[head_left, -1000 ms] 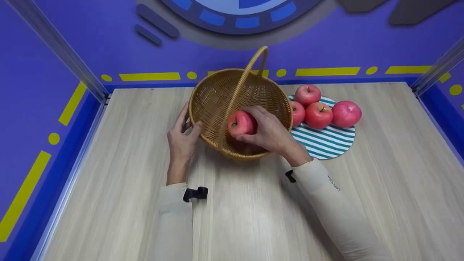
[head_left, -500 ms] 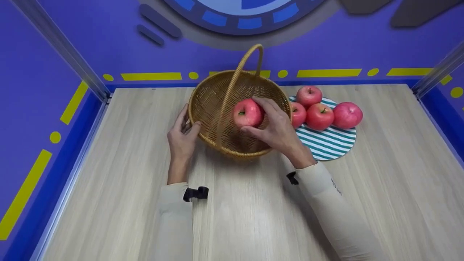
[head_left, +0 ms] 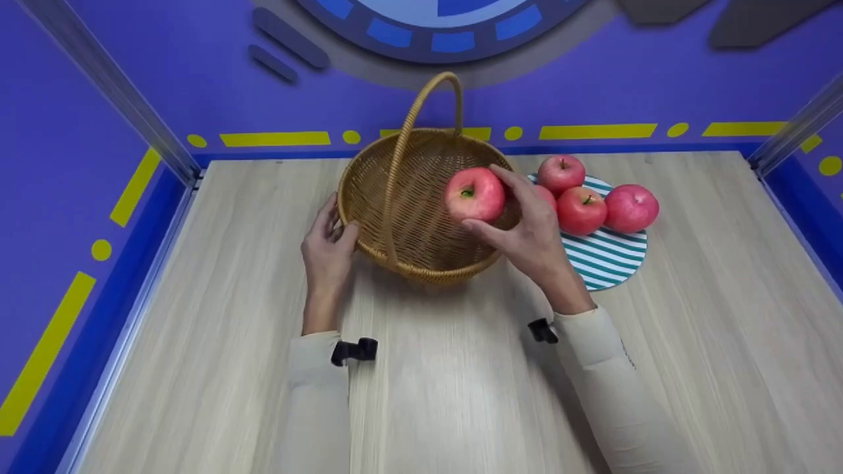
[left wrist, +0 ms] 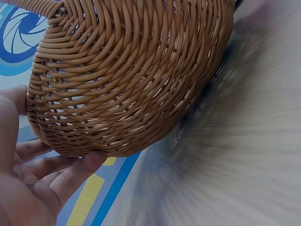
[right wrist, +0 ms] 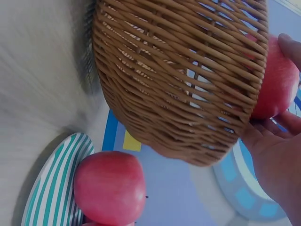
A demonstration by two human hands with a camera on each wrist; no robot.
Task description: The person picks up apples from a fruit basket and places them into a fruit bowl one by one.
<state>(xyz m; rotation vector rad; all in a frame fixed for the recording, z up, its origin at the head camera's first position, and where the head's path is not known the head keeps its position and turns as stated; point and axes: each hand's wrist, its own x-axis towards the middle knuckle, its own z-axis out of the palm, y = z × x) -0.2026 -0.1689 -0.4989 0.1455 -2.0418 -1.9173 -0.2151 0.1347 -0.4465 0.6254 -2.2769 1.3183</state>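
A tan wicker basket (head_left: 421,253) with a tall arched handle (head_left: 398,158) stands in the middle of the table. My left hand (head_left: 326,253) grips its left rim, thumb over the edge and fingers against the outer weave, as the left wrist view also shows. A red apple (head_left: 475,195), stem toward the head camera, is pinched between thumb and fingers of my right hand (head_left: 533,237). It overlaps the basket's right inner side. In the right wrist view the apple (right wrist: 277,82) sits at rim height, partly behind the woven wall.
Right of the basket, a round mat (head_left: 602,263) with green and white stripes carries several red apples (head_left: 581,210); one is partly hidden by my right hand. A blue-purple wall (head_left: 263,99) runs behind the wooden table (head_left: 421,368).
My right hand has lifted the apple from low inside the basket, up and to the right toward the rim. The basket handle has swung or tilted left; the left hand keeps its grip.
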